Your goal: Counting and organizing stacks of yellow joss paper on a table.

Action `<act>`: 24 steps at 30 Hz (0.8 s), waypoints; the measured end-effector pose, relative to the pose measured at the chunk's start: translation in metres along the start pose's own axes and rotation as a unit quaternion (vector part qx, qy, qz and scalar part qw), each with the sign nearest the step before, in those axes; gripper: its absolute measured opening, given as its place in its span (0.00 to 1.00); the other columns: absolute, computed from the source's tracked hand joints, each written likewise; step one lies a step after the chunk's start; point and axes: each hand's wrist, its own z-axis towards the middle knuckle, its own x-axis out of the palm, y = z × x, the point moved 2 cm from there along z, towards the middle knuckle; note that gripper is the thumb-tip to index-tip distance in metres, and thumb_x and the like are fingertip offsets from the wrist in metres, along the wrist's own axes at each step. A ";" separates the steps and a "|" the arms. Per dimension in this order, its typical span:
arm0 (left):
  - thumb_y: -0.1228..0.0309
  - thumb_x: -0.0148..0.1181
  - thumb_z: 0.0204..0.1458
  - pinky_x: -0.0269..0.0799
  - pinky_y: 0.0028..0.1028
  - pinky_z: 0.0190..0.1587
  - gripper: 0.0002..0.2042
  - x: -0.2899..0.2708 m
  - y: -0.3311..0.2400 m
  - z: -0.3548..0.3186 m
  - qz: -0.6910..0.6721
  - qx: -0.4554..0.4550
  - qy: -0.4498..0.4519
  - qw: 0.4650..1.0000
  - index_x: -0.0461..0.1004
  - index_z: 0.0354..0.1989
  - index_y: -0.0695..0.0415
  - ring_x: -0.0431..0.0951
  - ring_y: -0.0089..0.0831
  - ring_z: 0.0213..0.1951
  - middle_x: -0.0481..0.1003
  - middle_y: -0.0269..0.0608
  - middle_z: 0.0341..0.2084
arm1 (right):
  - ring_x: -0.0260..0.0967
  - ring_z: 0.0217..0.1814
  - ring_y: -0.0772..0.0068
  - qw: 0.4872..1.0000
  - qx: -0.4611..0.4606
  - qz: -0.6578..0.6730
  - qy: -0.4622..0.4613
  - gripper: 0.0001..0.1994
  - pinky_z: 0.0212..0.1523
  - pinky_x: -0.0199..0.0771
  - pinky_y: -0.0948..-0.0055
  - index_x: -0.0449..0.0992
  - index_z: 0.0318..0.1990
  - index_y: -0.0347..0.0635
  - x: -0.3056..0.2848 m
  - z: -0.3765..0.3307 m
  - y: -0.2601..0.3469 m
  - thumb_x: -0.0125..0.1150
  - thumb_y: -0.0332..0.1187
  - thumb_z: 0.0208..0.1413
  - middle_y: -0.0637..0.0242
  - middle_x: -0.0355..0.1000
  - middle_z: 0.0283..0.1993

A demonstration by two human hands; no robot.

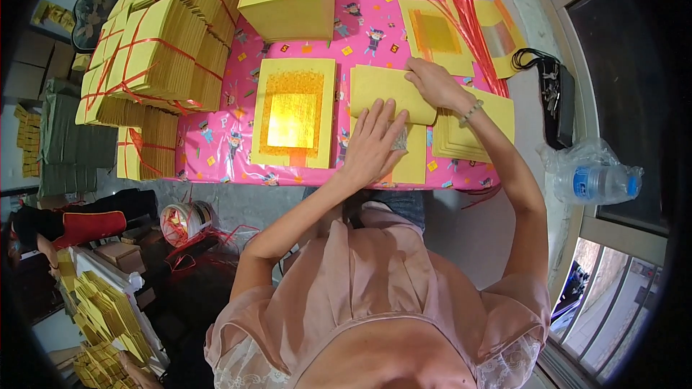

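A sheet of yellow paper (376, 85) lies folded over in front of me, with plain yellow showing on top. My left hand (373, 145) rests flat across its near edge, fingers stretched out. At the far right part of the fold, my right hand (435, 86) has its fingers curled against the paper; the fingertips are partly hidden. Below the fold, more yellow paper with a silvery patch (399, 138) peeks out beside my left hand. To the right is a stack of yellow sheets (479, 126). A stack with a shiny gold panel (292, 119) sits to the left.
Tall bundles of yellow paper tied with red string (155, 50) fill the table's left. A yellow block (288, 3) stands at the back. Red strands (472, 21) hang at the far right, near a black pouch (559, 97) and plastic bottle (595, 184). Another person's hand (133, 367) shows lower left.
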 end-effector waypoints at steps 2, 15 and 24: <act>0.59 0.65 0.51 0.46 0.53 0.71 0.40 0.006 0.003 0.003 0.020 -0.015 0.008 1.000 0.54 0.72 0.56 0.50 0.56 0.72 0.52 0.56 0.71 | 0.70 0.49 0.42 0.998 0.023 -0.039 0.039 0.13 0.50 0.69 0.52 0.70 0.44 0.32 0.009 0.011 -0.009 0.53 0.35 0.64 0.45 0.72 0.44; 0.53 0.58 0.57 0.42 0.52 0.72 0.39 0.021 0.012 0.008 0.039 -0.048 0.032 0.998 0.51 0.74 0.53 0.47 0.56 0.73 0.49 0.57 0.72 | 0.67 0.58 0.50 0.997 -0.016 -0.054 0.045 0.14 0.58 0.68 0.55 0.73 0.51 0.35 0.035 0.038 -0.013 0.51 0.34 0.64 0.53 0.71 0.51; 0.53 0.57 0.58 0.42 0.52 0.72 0.38 0.024 0.014 0.008 0.033 -0.055 0.036 0.997 0.52 0.74 0.54 0.47 0.56 0.73 0.49 0.58 0.72 | 0.69 0.55 0.47 0.998 -0.020 -0.023 0.063 0.12 0.56 0.69 0.52 0.75 0.49 0.36 0.038 0.040 -0.007 0.56 0.31 0.61 0.50 0.71 0.51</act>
